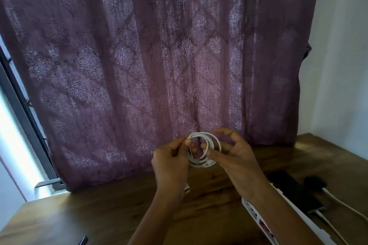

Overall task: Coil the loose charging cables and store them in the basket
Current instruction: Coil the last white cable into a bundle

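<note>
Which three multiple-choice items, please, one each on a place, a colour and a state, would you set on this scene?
1. Where is the white cable?
A. in the left hand and right hand, above the table
B. lying in a drawer
C. on the floor

2. What colour is the curtain?
A. green
B. purple
C. yellow

3. What state is the cable in?
A. stretched straight
B. cut in two
C. wound in loops

Answers: 1 A, fingers of both hands pinch it over the wood; 2 B, the patterned cloth is purple; 3 C, several rings lie together.
</note>
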Motion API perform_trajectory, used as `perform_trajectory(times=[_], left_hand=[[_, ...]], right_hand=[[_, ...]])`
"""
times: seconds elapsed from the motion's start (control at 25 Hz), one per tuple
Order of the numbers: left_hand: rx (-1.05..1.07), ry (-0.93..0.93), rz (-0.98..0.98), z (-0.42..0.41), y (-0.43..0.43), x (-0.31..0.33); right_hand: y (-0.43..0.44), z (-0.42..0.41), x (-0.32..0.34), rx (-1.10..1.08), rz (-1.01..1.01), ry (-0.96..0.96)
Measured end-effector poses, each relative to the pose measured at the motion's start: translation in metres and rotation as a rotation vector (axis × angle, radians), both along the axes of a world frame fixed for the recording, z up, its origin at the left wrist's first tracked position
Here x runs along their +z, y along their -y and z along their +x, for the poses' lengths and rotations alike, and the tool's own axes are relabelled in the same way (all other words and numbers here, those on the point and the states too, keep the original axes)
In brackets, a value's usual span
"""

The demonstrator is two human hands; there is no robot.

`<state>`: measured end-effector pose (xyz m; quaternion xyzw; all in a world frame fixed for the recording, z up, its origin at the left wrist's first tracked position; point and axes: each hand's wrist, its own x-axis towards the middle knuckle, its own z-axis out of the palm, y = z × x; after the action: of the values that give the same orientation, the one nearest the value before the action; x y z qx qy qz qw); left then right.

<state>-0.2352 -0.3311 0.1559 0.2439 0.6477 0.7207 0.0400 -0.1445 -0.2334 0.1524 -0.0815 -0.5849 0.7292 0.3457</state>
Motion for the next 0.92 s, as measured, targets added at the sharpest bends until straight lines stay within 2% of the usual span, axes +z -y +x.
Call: perform_trajectory(times=[0.12,0.28,0.36,0.44,0.56,0.68,0.8,0.92], left_hand=[[0.067,-0.008,0.014,0.001,-0.001,0.001],[0.111,-0.023,0.033,0.006,-0.003,-0.001],[0.128,-0.025,0.048,0.007,-0.004,-0.002],[0.146,-0.025,0.057,0.008,-0.007,-0.002],[0.166,-0.022,0.069,0.009,-0.008,-0.001],[0.171,-0.018,0.051,0.005,-0.008,-0.005],[0.143,-0.045,0.026,0.003,-0.006,-0.008],[0.101,-0.131,-0.032,0.006,-0.004,-0.006]], right_hand=[[0.0,-0.002,-0.005,-0.234,0.151,-0.018],[0.004,-0.004,-0.014,-0.654,0.553,-0.027],[0.005,-0.004,-0.014,-0.713,0.636,-0.053],[0.006,-0.006,-0.015,-0.651,0.646,-0.038],[0.011,-0.006,-0.013,-0.422,0.55,0.064],[0.005,-0.003,-0.004,-0.129,0.139,0.2],[-0.003,-0.003,0.003,-0.043,-0.033,0.287],[-0.013,-0.005,0.009,0.0,-0.049,0.343]])
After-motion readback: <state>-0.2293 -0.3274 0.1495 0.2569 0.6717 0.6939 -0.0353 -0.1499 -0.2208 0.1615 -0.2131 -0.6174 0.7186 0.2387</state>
